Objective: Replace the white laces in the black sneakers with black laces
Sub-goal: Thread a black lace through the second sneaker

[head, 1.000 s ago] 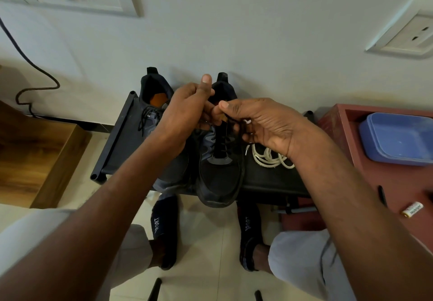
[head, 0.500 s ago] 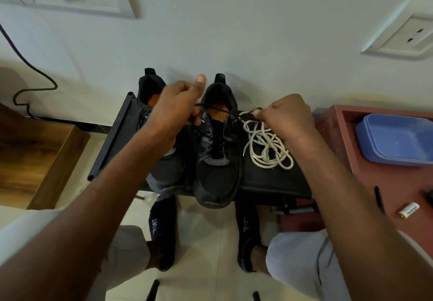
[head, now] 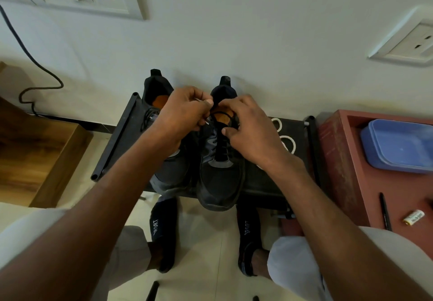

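Two black sneakers stand side by side on a low black rack (head: 121, 136), toes toward me. The right sneaker (head: 219, 183) has a black lace (head: 221, 148) threaded up its front. My left hand (head: 185, 113) pinches a black lace end above the shoe's opening. My right hand (head: 248, 132) holds the lace at the top eyelets, with the fingers curled over the tongue. The left sneaker (head: 168, 172) lies partly under my left wrist. White laces (head: 287, 140) lie loose on the rack to the right, mostly hidden by my right hand.
A red wooden tray (head: 346, 172) at the right holds a blue plastic box (head: 398, 146), a pen (head: 384, 211) and a small battery (head: 414, 216). A wooden block (head: 39, 151) stands at the left. A cable (head: 35, 66) runs down the wall. My feet in black socks (head: 162, 232) rest below the rack.
My hands pulled the lace ends apart sideways, uncovering the white laces, then came back together over the right sneaker's opening. The right hand now covers most of the white laces.
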### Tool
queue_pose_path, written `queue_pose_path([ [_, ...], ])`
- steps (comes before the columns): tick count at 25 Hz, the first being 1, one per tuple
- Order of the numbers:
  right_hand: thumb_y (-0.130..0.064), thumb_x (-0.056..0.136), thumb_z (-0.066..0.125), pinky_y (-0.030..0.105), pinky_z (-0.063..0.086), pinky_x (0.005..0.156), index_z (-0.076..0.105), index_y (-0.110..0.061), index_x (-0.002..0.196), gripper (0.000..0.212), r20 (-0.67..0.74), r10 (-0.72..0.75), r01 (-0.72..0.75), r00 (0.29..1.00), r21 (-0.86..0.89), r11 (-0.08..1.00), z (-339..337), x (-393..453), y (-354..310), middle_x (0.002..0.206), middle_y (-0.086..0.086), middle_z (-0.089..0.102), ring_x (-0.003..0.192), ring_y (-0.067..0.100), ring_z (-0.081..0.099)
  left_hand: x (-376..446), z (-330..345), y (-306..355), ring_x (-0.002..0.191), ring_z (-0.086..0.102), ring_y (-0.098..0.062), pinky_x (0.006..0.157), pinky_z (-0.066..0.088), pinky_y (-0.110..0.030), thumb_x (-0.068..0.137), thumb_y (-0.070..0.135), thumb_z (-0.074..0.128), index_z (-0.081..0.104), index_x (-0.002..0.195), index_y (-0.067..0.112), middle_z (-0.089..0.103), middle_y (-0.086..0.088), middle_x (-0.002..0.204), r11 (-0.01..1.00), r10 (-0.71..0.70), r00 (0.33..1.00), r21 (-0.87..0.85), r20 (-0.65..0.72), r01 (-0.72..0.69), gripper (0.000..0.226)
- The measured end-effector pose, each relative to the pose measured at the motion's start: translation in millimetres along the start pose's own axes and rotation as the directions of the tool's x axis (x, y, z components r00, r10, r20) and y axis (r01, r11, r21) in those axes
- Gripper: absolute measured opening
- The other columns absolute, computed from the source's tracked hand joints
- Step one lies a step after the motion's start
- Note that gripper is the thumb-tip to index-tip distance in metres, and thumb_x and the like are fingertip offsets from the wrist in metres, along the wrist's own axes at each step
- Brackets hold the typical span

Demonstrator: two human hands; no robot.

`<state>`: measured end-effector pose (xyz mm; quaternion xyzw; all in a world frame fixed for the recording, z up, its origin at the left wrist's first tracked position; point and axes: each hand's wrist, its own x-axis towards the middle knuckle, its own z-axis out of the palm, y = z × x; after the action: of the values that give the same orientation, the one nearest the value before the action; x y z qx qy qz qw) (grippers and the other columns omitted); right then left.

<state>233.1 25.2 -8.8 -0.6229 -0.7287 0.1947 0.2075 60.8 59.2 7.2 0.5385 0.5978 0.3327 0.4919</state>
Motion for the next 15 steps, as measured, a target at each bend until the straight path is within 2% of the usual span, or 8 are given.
queue_pose_path([
  [1, -0.022, 0.090, 0.078, 0.042, 0.056, 0.089, 0.065, -0.032, 0.132, 0.045, -0.005, 0.006, -0.006, 1.000, -0.019, 1.000, 1.7, -0.2, 1.5, 0.124, -0.009, 0.059, 0.108, 0.017, 0.063, 0.6, -0.1, -2.6, 0.069, 0.060, -0.013, 0.063, 0.048, -0.029, 0.100, 0.028, 0.065, 0.067, 0.097, 0.016, 0.064, 0.000, 0.077, 0.991, 0.017, 0.999, 0.130, -0.035, -0.012, 0.013],
  [3, -0.022, 0.090, 0.078, 0.040, 0.057, 0.084, 0.072, -0.031, 0.118, 0.030, -0.068, 0.042, -0.043, 0.997, -0.016, 0.999, 1.5, 1.0, 2.5, 0.115, -0.010, 0.067, 0.102, 0.017, 0.066, -0.3, -1.0, -7.1, 0.067, 0.058, -0.012, 0.059, 0.044, -0.028, 0.096, 0.041, 0.071, 0.066, 0.091, 0.015, 0.062, 0.002, 0.074, 0.913, 0.066, 0.996, 0.406, -0.064, -0.034, 0.027],
  [5, -0.021, 0.091, 0.077, 0.033, 0.057, 0.075, 0.077, -0.031, 0.102, 0.015, -0.150, 0.116, -0.107, 0.982, 0.067, 0.992, -1.0, 2.8, 2.5, 0.098, -0.013, 0.072, 0.088, 0.011, 0.068, -2.1, -2.4, -8.5, 0.069, 0.060, -0.016, 0.058, 0.045, -0.029, 0.091, 0.045, 0.076, 0.068, 0.090, 0.011, 0.063, -0.002, 0.075, 0.843, 0.032, 0.999, 0.537, -0.004, -0.025, 0.034],
  [7, -0.020, 0.091, 0.076, 0.028, 0.057, 0.072, 0.077, -0.031, 0.095, 0.012, -0.196, 0.172, -0.138, 0.965, 0.175, 0.975, -4.6, 5.0, 1.3, 0.087, -0.016, 0.071, 0.080, 0.003, 0.066, -2.1, -1.9, -9.9, 0.078, 0.063, -0.019, 0.060, 0.045, -0.028, 0.089, 0.040, 0.078, 0.070, 0.093, 0.012, 0.066, -0.003, 0.082, 0.811, -0.028, 0.998, 0.585, 0.054, -0.009, 0.029],
  [9, -0.020, 0.090, 0.077, 0.029, 0.056, 0.076, 0.076, -0.031, 0.106, 0.019, -0.167, 0.129, -0.098, 0.978, 0.181, 0.979, -4.3, 5.3, 0.9, 0.096, -0.016, 0.068, 0.085, 0.002, 0.065, -1.5, -1.0, -10.8, 0.084, 0.061, -0.018, 0.063, 0.044, -0.028, 0.089, 0.035, 0.079, 0.067, 0.102, 0.015, 0.065, 0.000, 0.089, 0.795, -0.021, 0.999, 0.607, 0.050, -0.014, 0.026],
  [12, -0.026, 0.092, 0.078, 0.038, 0.055, 0.089, 0.065, -0.023, 0.133, 0.044, -0.007, 0.005, -0.005, 1.000, -0.034, 0.999, 3.9, 1.8, 1.3, 0.127, -0.011, 0.054, 0.106, 0.013, 0.062, 0.6, 1.9, -12.9, 0.098, 0.060, -0.022, 0.080, 0.050, -0.037, 0.090, 0.030, 0.078, 0.056, 0.123, 0.014, 0.062, -0.002, 0.104, 0.816, 0.023, 0.999, 0.578, -0.025, -0.005, 0.043],
  [14, -0.029, 0.094, 0.076, 0.041, 0.056, 0.091, 0.068, -0.018, 0.127, 0.036, 0.022, 0.004, -0.002, 1.000, -0.113, 0.994, 10.1, 0.2, 2.0, 0.128, -0.010, 0.053, 0.108, 0.016, 0.061, 1.6, 4.3, -15.5, 0.104, 0.061, -0.024, 0.086, 0.052, -0.040, 0.092, 0.028, 0.075, 0.054, 0.131, 0.014, 0.063, -0.004, 0.111, 0.817, 0.021, 1.000, 0.577, -0.022, -0.004, 0.046],
  [15, -0.029, 0.094, 0.075, 0.041, 0.056, 0.090, 0.072, -0.019, 0.118, 0.027, 0.010, 0.001, 0.000, 1.000, -0.107, 0.994, 10.6, 0.3, 1.2, 0.125, -0.011, 0.055, 0.106, 0.015, 0.062, 1.6, 5.3, -17.2, 0.103, 0.062, -0.023, 0.083, 0.052, -0.038, 0.093, 0.028, 0.074, 0.057, 0.129, 0.015, 0.065, -0.004, 0.112, 0.809, 0.020, 1.000, 0.587, -0.007, -0.012, 0.042],
])
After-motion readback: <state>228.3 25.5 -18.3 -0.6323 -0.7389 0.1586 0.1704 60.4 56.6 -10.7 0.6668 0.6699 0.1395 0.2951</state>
